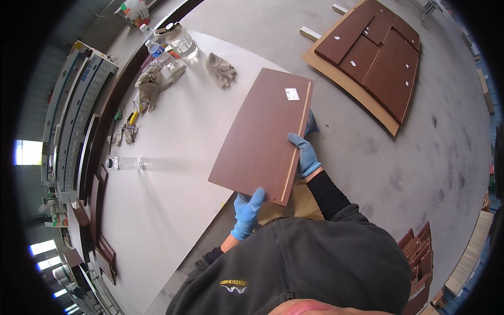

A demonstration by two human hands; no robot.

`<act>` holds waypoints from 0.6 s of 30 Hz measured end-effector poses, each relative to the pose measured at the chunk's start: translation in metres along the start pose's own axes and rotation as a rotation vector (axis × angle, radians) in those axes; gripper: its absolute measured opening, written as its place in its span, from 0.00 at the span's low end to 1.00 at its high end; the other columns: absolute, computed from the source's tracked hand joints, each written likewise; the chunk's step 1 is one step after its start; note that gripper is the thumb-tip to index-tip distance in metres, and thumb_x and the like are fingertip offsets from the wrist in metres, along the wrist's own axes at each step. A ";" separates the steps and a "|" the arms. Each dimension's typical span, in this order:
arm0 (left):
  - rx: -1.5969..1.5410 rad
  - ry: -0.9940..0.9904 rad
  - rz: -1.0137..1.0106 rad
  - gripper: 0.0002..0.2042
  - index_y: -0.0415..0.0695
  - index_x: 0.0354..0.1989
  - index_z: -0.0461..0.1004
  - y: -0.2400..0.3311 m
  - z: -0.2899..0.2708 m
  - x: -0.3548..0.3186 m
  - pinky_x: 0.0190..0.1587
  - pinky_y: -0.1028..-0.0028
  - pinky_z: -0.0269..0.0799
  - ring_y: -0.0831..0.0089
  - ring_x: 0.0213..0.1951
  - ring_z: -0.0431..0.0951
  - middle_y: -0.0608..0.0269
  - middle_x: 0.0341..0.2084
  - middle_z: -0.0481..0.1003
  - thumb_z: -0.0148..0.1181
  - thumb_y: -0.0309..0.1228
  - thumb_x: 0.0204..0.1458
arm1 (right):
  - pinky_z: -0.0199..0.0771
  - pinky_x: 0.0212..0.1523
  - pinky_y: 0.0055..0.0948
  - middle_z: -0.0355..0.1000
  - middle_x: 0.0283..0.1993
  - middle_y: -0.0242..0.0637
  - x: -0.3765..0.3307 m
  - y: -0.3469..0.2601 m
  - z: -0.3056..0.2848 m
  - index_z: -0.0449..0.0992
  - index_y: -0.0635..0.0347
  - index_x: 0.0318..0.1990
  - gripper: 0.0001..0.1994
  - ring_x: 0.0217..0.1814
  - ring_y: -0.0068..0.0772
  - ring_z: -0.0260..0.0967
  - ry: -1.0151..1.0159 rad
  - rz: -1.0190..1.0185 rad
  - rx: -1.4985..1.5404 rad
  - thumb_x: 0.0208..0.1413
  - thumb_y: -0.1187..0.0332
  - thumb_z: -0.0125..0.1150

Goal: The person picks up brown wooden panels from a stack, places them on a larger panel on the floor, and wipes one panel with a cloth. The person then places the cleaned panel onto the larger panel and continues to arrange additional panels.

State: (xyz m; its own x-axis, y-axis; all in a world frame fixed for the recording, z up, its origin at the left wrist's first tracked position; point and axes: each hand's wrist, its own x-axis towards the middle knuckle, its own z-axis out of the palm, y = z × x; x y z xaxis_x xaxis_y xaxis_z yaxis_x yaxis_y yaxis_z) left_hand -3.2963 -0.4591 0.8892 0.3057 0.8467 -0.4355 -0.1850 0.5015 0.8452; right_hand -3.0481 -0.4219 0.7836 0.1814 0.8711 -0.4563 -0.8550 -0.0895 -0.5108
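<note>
I hold a long reddish-brown wooden panel (pixel 262 134) with a small white sticker near its far end, over the right edge of a white table (pixel 173 173). My left hand (pixel 247 212), in a blue glove, grips the panel's near end from below. My right hand (pixel 304 152), also blue-gloved, clasps its pale right edge about midway. The panel lies nearly flat, its far end pointing away from me.
Crumpled grey cloths (pixel 220 68), a clear plastic bottle lying on its side (pixel 125 163), a glass jar (pixel 184 44) and small tools lie on the table's far side. A stack of brown panels (pixel 373 52) rests on cardboard on the grey floor. More panels (pixel 420 262) stand at right.
</note>
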 end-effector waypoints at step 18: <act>-0.064 -0.620 -0.088 0.25 0.44 0.71 0.65 -0.112 0.423 0.144 0.67 0.63 0.68 0.64 0.62 0.74 0.60 0.64 0.73 0.46 0.45 0.72 | 0.77 0.47 0.25 0.78 0.42 0.32 -0.215 -0.483 -0.243 0.81 0.67 0.49 0.18 0.43 0.23 0.76 0.091 -0.565 -0.609 0.61 0.60 0.68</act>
State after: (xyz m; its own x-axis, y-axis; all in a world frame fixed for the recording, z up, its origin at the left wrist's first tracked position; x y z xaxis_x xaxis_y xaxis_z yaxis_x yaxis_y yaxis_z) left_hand -2.8362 -0.4685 0.8628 0.8038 0.5505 -0.2256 -0.1840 0.5906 0.7857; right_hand -2.5564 -0.6836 0.9517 0.5649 0.8232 -0.0572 -0.2159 0.0806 -0.9731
